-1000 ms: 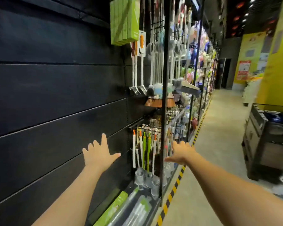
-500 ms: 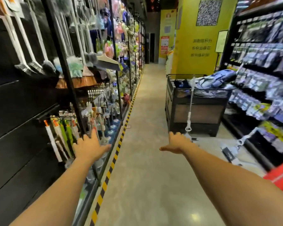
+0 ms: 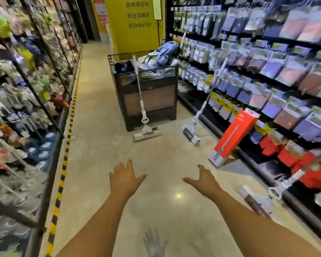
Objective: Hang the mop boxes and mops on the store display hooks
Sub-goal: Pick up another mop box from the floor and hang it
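Left hand, right hand splayed, empty, over glossy aisle floor; mop box apparently leaning on shelf.

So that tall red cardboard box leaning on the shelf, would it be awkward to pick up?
Probably stiff: the tall red cardboard box keeps straight edges. Likely light for its size, being so slim. Leaning on its narrow end, it may topple if nudged.

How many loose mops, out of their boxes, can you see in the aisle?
3 mops: one leans on the black cart, one on the right shelf beyond the red box, one lies blurred by that shelf nearer me. More may be hidden.
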Motion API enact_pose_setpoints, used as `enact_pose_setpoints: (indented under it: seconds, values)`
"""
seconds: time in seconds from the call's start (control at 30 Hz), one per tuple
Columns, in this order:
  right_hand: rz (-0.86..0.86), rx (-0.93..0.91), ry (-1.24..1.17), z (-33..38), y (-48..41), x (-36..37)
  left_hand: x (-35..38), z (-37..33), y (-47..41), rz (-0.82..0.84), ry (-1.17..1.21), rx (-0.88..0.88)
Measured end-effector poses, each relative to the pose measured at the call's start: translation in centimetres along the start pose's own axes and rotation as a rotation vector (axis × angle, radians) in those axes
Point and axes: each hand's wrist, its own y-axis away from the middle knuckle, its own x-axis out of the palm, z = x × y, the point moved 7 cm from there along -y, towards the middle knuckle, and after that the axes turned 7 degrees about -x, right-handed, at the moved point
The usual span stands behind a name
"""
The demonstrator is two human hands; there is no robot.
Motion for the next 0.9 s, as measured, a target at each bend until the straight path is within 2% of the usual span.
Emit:
enact_pose_setpoints:
  seconds: [0.2, 0.47, 0.73, 0.9]
  values:
    - [-0.082, 0.224, -0.269, -10.0, 2.0, 1.1, 8.4, -9.6, 1.5, 0.185, -0.064, 0.202]
    - [-0.249, 0.457, -0.454, -17.6, -0.1, -0.5, 13.9, -18.9, -1.5, 0.335, -0.128, 0.417]
    - [-0.29, 0.545, -0.446, -18.8, -10.2, -5.4, 14.2, -28.3, -12.5, 0.378, -0.185, 0.552]
    - [-0.277, 0.488, -0.39, -16.9, -19.5, -8.7, 12.5, -33.8, -21.1, 0.353, -0.193, 0.603]
